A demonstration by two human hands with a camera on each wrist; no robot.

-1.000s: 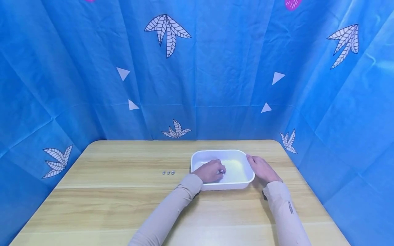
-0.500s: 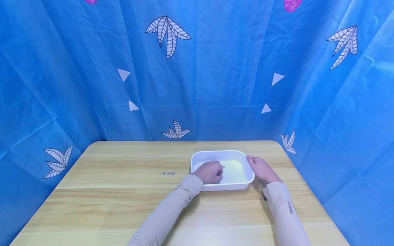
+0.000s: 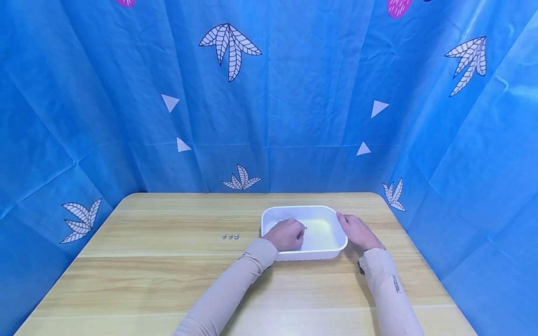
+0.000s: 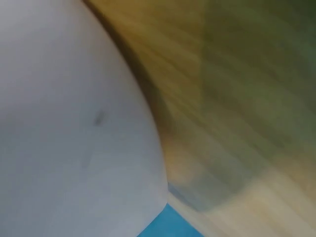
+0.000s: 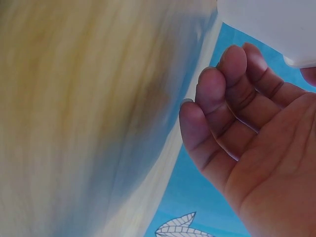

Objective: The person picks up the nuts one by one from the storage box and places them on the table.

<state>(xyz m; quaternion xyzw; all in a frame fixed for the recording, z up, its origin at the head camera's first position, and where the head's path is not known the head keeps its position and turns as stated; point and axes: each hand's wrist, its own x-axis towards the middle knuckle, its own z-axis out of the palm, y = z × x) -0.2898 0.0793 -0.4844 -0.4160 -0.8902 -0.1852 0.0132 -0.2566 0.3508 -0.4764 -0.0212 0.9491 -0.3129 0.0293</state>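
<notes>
A white plastic basin (image 3: 310, 255) stands on the wooden table, right of centre. My left hand (image 3: 286, 234) reaches over its near left rim, down inside it, with fingers bent toward the basin floor. The back of the hand hides what its fingertips touch or hold. A tiny brownish speck (image 3: 305, 228) shows just past the knuckles, too small to identify. At the basin's right side, my right hand (image 3: 359, 232) grips the rim; the right wrist view shows its curved fingers (image 5: 212, 89) below the white wall (image 5: 271, 19).
Three small silvery metal pieces (image 3: 230, 237) lie in a row on the table (image 3: 138, 270), left of the basin. A blue patterned cloth (image 3: 311, 102) hangs behind and beside the table. The left wrist view is mostly filled by a pale, blurred surface (image 4: 74, 123).
My left hand has lowered and turned slightly inside the basin; the shiny bits earlier visible at its fingertips are now hidden. The right hand and basin keep their place.
</notes>
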